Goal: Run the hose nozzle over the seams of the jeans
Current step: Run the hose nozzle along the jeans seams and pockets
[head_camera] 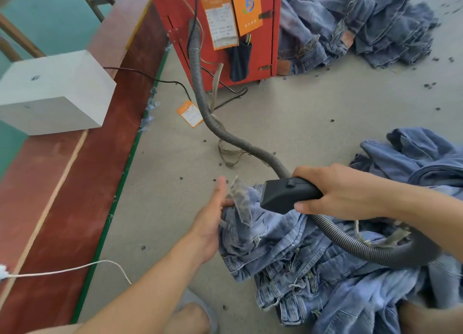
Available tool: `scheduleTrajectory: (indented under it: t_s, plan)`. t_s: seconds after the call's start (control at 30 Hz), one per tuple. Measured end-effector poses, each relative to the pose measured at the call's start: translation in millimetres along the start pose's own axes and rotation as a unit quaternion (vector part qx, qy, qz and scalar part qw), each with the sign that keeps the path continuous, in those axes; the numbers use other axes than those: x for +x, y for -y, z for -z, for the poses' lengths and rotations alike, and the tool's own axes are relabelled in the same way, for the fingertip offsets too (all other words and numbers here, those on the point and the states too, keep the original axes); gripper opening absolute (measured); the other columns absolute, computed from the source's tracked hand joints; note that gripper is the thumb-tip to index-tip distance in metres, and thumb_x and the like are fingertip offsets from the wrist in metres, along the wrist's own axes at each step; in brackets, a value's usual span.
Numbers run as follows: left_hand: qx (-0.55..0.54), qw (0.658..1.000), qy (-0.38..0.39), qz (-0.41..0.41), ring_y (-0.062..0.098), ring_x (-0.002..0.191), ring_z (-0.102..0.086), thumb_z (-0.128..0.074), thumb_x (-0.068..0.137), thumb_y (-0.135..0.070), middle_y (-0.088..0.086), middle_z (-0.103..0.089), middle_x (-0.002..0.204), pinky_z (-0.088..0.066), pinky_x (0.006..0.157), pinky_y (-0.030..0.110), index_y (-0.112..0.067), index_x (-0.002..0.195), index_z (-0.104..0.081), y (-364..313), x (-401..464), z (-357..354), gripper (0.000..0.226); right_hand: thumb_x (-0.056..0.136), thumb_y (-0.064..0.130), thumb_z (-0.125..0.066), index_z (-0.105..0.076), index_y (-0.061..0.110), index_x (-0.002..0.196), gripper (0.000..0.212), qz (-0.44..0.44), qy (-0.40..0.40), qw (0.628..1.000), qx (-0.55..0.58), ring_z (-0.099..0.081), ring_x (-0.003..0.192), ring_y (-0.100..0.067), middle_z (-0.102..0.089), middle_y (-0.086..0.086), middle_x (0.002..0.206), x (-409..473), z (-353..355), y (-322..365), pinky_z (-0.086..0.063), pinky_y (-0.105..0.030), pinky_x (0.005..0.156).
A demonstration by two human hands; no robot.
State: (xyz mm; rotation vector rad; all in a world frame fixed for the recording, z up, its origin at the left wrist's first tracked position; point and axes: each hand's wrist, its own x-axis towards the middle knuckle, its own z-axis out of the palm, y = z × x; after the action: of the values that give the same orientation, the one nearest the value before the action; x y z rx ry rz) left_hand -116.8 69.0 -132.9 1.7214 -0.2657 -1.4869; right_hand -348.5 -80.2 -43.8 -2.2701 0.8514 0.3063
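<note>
— Two hands at work, yes? Which has the nozzle?

— Right hand [343, 191]. Its fingers and thumb are wrapped round the rear of the black hose nozzle [288, 194], whose mouth sticks out to the left of the hand, toward the other one.

— And the jeans?

— A heap of blue jeans [300, 253] lies on the tabletop [288, 113], beneath the right hand and reaching toward the person. The nozzle's mouth sits right against a raised bit of denim at the heap's far-left corner.

— What is the left hand doing?

— Left hand [213, 216] is at that same corner, just beside the nozzle's mouth. Its thumb points up and away, and its fingers are tucked into the fabric, holding up a pale pocket lining [241, 198]. How tightly they curl I cannot tell; the cloth hides them.

— Where does the hose go?

— The grey ribbed hose [200, 83] leaves the back of the nozzle under the right hand, loops over the jeans toward the person, passes back behind the hand and climbs away to a red cabinet [265, 45] at the far side. More jeans [355, 25] are piled beyond the cabinet, well apart from both hands.
</note>
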Motion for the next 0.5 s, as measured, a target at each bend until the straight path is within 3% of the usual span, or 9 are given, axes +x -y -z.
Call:
scheduleTrajectory:
  t_s: [0.07,0.17,0.23,0.37,0.43,0.5]
  plan:
    - [0.101,0.994,-0.012,0.039,0.028,0.119,-0.066,-0.065,0.058,-0.096,0.005,-0.071,0.128,-0.050,0.104,0.046,-0.026,0.126,-0.070,6,-2,-2,0.098,0.093,0.048,-0.069,-0.054,0.037,0.102,0.021,-0.003,0.007,1.000,-0.006,-0.062,0.066,0.002,-0.068,0.008,0.078,0,1,3,-0.043,-0.020,0.057]
    - [0.182,0.979,-0.077,0.043,0.020,0.100,-0.070,-0.067,0.094,-0.054,0.000,-0.075,0.107,-0.054,0.083,0.033,-0.024,0.119,-0.070,25,11,3,0.040,0.093,0.047,-0.070,-0.053,0.039,0.102,0.020,-0.007,0.006,1.000,-0.003,-0.062,0.066,0.005,-0.067,0.011,0.076,-1,4,3,-0.040,-0.016,0.055]
    - [0.131,0.989,-0.066,0.032,0.014,0.094,-0.072,-0.059,0.103,-0.041,-0.006,-0.077,0.100,-0.053,0.072,0.028,-0.026,0.117,-0.069,31,17,6,0.022,0.093,0.046,-0.070,-0.053,0.040,0.102,0.020,-0.004,0.006,1.000,-0.002,-0.061,0.066,0.006,-0.067,0.012,0.076,-2,5,2,-0.039,-0.016,0.055]
    - [-0.031,0.999,0.007,0.034,0.009,0.094,-0.076,-0.044,0.109,-0.041,-0.005,-0.080,0.106,-0.059,0.066,0.022,-0.021,0.123,-0.067,30,14,5,0.033,0.092,0.048,-0.071,-0.054,0.037,0.103,0.023,0.000,0.012,1.000,0.015,-0.063,0.065,0.001,-0.067,0.010,0.076,-3,1,1,-0.045,-0.020,0.056]
    - [-0.090,0.994,0.058,0.036,0.016,0.111,-0.073,-0.035,0.109,-0.045,0.004,-0.075,0.123,-0.060,0.079,0.024,-0.013,0.132,-0.063,30,10,2,0.049,0.092,0.048,-0.071,-0.054,0.038,0.102,0.022,0.006,0.026,0.999,0.030,-0.064,0.066,-0.002,-0.068,0.011,0.078,-3,-3,2,-0.048,-0.021,0.058]
    - [-0.114,0.988,0.103,0.035,0.021,0.128,-0.064,-0.025,0.108,-0.053,0.008,-0.067,0.138,-0.052,0.100,0.033,-0.013,0.142,-0.058,30,7,1,0.062,0.092,0.049,-0.071,-0.053,0.038,0.098,0.021,0.013,0.050,0.998,0.035,-0.063,0.067,-0.003,-0.067,0.016,0.082,-3,-8,5,-0.048,-0.019,0.058]
